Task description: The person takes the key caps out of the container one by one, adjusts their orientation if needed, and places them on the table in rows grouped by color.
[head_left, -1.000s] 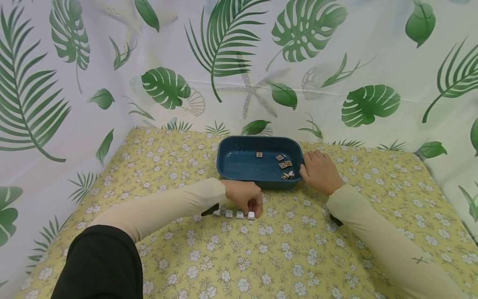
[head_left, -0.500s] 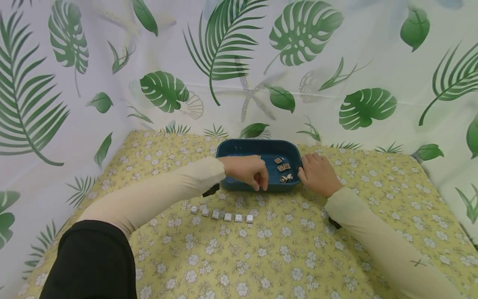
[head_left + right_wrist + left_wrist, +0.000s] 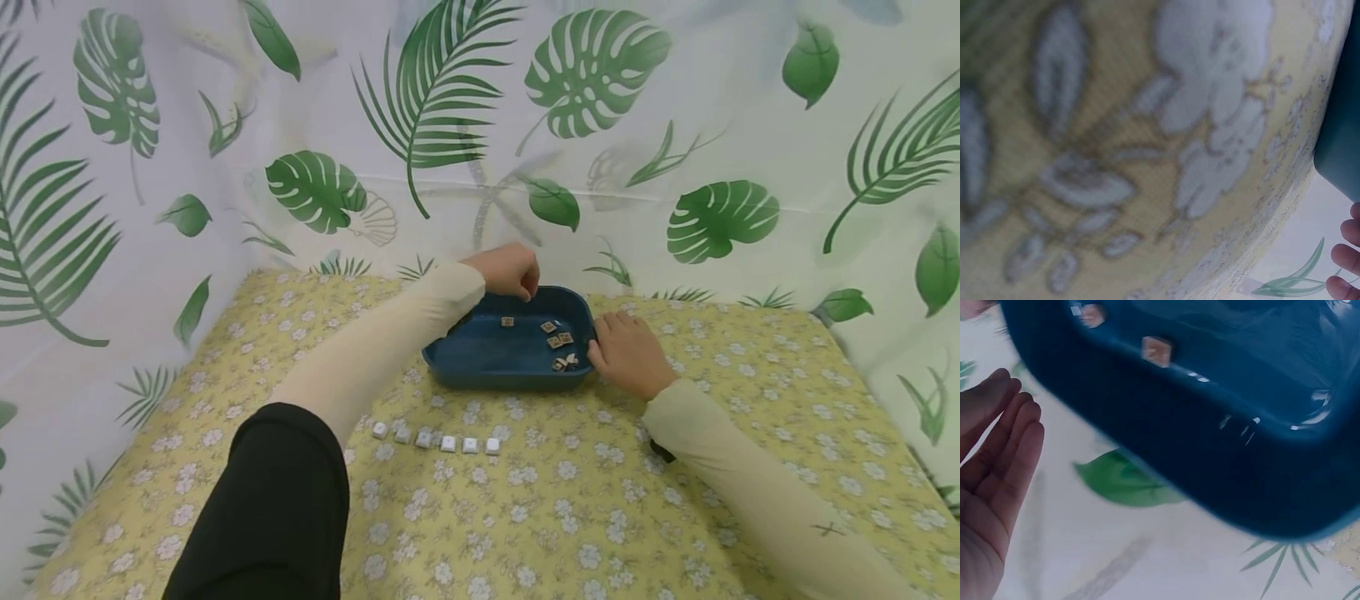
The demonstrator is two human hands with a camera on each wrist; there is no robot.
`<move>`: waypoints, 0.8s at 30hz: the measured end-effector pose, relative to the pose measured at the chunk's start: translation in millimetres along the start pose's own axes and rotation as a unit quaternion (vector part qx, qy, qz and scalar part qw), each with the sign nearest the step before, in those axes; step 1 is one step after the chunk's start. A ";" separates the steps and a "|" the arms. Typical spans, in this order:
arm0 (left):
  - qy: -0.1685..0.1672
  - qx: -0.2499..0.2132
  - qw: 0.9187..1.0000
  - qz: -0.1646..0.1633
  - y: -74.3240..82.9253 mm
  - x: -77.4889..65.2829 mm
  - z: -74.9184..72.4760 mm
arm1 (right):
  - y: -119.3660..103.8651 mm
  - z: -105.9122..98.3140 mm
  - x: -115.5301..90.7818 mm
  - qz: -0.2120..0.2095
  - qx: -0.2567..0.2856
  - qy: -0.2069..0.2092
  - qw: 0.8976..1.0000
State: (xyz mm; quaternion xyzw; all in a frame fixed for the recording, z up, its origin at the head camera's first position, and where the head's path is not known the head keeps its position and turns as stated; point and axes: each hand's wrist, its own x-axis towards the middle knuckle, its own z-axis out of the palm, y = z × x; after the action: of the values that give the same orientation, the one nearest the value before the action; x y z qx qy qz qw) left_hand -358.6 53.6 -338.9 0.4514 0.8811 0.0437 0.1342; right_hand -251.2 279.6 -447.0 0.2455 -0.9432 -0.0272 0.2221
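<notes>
In the head view my left hand (image 3: pixel 513 271) hovers over the back rim of a dark blue basin (image 3: pixel 491 382). In the left wrist view its fingers are fairly straight, the thumb close to them, with nothing between. My right hand (image 3: pixel 632 354) holds the basin's right end, thumb at the rim; in the right wrist view only curled fingertips (image 3: pixel 1346 256) show. Inside the basin lie several small tan square pieces (image 3: pixel 553 342), mostly toward its right end. A row of several white keycaps (image 3: pixel 447 443) lies on the cloth in front of it.
A yellow floral cloth (image 3: pixel 600 500) covers the table. Behind stands a white curtain (image 3: pixel 465 225) printed with green leaves, close to the basin's back. My left forearm (image 3: pixel 390 342) crosses over the basin's left end.
My left hand has left the last white keycap in the row and moved up and away, over the basin to its back rim. My right hand has stayed at the basin's right end.
</notes>
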 end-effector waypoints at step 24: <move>-0.025 0.143 0.988 -0.046 -12.4 29.9 72.8 | -5.5 -9.6 -0.4 0.026 0.005 -0.042 0.999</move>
State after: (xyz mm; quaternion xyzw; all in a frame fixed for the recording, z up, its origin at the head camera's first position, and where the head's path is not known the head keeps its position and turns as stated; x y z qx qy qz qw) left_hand -364.8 67.2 -417.1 0.4261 0.8945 -0.0999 0.0918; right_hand -244.2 275.5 -439.4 0.2203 -0.9579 -0.0271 0.1821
